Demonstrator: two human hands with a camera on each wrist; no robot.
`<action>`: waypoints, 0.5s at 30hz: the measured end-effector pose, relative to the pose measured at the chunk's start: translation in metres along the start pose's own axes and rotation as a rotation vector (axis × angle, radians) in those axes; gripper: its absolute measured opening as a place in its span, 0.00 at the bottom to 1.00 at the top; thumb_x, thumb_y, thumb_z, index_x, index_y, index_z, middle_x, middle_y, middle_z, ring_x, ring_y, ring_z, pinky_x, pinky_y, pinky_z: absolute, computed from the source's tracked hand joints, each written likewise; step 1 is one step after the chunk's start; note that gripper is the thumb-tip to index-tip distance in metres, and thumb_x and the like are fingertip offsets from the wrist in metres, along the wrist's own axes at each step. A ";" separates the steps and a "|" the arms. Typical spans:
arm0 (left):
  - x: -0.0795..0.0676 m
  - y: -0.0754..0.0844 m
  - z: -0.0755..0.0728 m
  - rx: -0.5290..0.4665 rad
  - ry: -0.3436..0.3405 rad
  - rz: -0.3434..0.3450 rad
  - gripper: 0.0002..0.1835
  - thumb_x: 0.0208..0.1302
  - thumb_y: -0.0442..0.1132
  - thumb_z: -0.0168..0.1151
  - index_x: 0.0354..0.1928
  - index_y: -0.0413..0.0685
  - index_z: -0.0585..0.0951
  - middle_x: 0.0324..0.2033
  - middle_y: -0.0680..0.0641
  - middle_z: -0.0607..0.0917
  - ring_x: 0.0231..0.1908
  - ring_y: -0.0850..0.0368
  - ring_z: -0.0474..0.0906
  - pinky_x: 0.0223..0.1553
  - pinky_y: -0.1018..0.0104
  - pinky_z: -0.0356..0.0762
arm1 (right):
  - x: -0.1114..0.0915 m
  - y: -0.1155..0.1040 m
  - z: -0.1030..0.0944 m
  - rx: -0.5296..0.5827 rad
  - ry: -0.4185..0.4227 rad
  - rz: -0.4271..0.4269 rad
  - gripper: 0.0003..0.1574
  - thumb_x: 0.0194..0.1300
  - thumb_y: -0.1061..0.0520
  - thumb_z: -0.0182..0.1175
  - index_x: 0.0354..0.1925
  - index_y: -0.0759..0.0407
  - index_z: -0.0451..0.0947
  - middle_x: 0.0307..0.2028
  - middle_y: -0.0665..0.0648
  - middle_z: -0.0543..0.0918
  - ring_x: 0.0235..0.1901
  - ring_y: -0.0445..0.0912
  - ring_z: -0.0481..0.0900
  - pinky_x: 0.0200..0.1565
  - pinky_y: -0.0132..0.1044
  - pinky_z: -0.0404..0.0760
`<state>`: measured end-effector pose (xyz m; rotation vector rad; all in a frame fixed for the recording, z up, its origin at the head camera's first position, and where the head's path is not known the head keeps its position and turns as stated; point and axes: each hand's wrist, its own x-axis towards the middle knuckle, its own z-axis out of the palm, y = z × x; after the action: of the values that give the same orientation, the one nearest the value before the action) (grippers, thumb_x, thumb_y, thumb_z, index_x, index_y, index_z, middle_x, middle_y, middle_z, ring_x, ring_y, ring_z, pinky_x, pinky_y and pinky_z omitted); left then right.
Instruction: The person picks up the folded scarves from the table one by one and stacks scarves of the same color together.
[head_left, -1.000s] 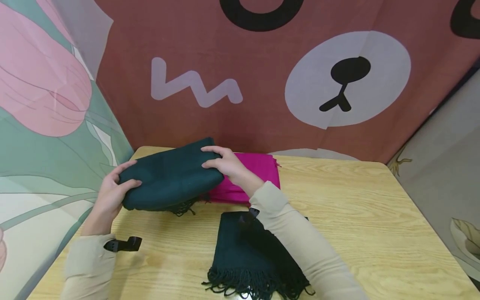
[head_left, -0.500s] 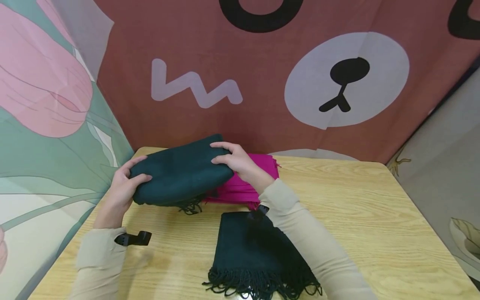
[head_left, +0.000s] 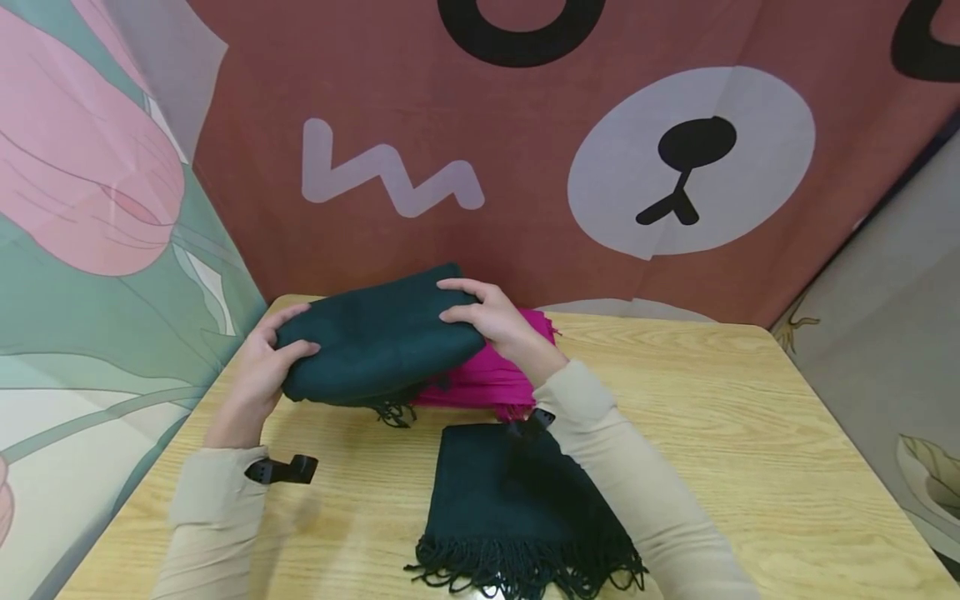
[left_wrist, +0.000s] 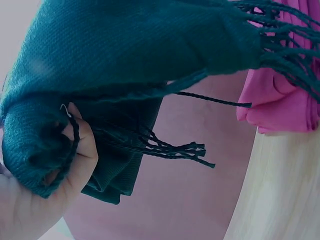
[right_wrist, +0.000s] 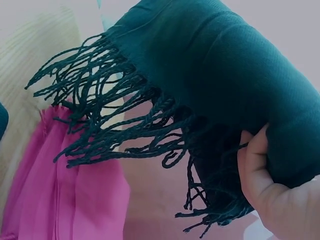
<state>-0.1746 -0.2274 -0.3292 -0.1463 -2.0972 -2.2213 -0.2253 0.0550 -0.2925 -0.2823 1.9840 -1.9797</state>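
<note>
Both hands hold up a folded dark green fringed scarf, tilted with its right end higher. My left hand grips its left end, thumb on the near face. At the right end, my right hand grips it with the thumb and fingers around the edge. Loose tassels hang from its underside in both wrist views. Partly covered behind it, a folded magenta scarf lies on the table. Another dark green scarf lies folded nearer the front, fringe toward the viewer, partly under the right forearm.
The wooden table has a rounded far edge that meets a brown curtain with a cartoon bear face. Floral cloth hangs along the left side, and a grey cloth hangs on the right.
Both hands have carried the held green scarf to the right and slightly up, over more of the magenta scarf. The two scarves on the table have stayed in place.
</note>
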 end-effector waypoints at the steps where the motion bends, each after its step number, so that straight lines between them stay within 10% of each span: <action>1: 0.000 0.000 0.001 -0.009 -0.004 0.003 0.27 0.58 0.27 0.56 0.61 0.46 0.66 0.49 0.51 0.69 0.44 0.62 0.70 0.39 0.76 0.73 | -0.001 -0.001 -0.001 0.005 -0.002 -0.001 0.28 0.60 0.66 0.57 0.59 0.54 0.70 0.56 0.56 0.71 0.47 0.51 0.76 0.47 0.40 0.76; 15: 0.006 0.003 0.022 0.014 -0.034 0.001 0.29 0.59 0.27 0.55 0.63 0.43 0.63 0.56 0.45 0.64 0.47 0.60 0.69 0.41 0.75 0.73 | -0.013 -0.001 -0.022 0.015 0.012 -0.008 0.28 0.61 0.65 0.56 0.60 0.53 0.69 0.54 0.58 0.73 0.40 0.48 0.79 0.43 0.39 0.77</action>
<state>-0.1803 -0.2053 -0.3239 -0.1854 -2.1290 -2.2191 -0.2215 0.0802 -0.2905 -0.2755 1.9777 -2.0047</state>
